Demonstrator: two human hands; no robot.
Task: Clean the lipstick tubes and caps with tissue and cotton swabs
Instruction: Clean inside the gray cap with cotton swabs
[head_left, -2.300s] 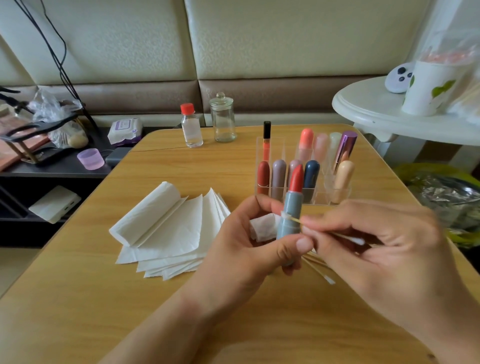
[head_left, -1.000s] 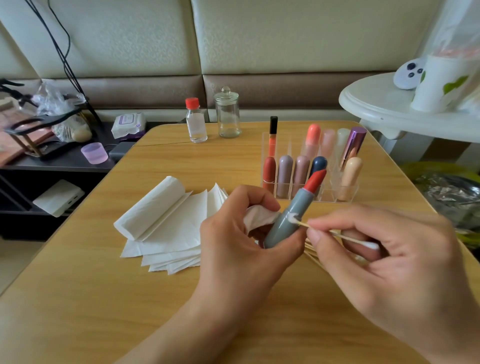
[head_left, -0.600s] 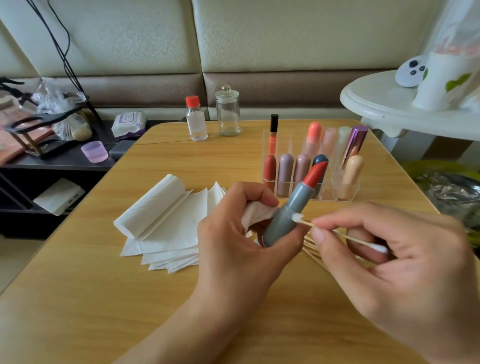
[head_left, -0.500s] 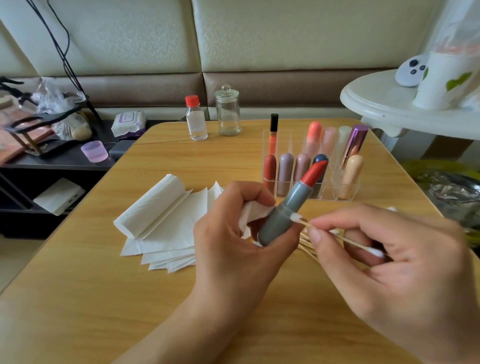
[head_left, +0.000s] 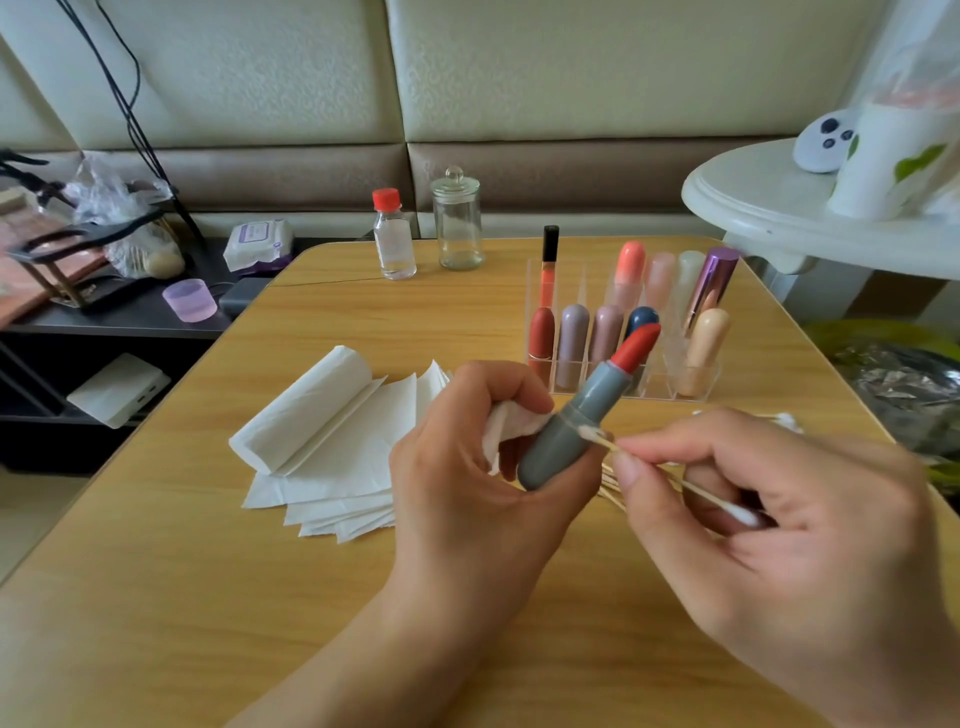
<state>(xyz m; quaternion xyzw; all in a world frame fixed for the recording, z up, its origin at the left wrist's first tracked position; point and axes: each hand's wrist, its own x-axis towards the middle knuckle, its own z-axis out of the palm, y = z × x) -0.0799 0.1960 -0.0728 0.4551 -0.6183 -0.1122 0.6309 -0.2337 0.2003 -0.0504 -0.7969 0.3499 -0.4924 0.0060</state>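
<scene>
My left hand (head_left: 467, 483) grips an uncapped grey lipstick tube (head_left: 571, 426) with its red stick (head_left: 636, 347) out, tilted up to the right, together with a scrap of white tissue (head_left: 506, 428). My right hand (head_left: 769, 525) pinches a wooden cotton swab (head_left: 670, 478); its white tip touches the tube at the groove in the grey casing. Several more swabs (head_left: 608, 486) lie on the table under my hands.
A fanned stack of white tissues (head_left: 332, 447) lies left of my hands. Behind them stands a clear organiser (head_left: 701, 384) with several capped lipsticks. A red-capped bottle (head_left: 394, 236) and a glass jar (head_left: 457, 218) stand at the table's far edge. A white side table (head_left: 769, 208) is at the right.
My left hand has tilted the tube from upright over to the right. The swab tip has been rubbing along the tube's groove, shifting slightly lower on the casing.
</scene>
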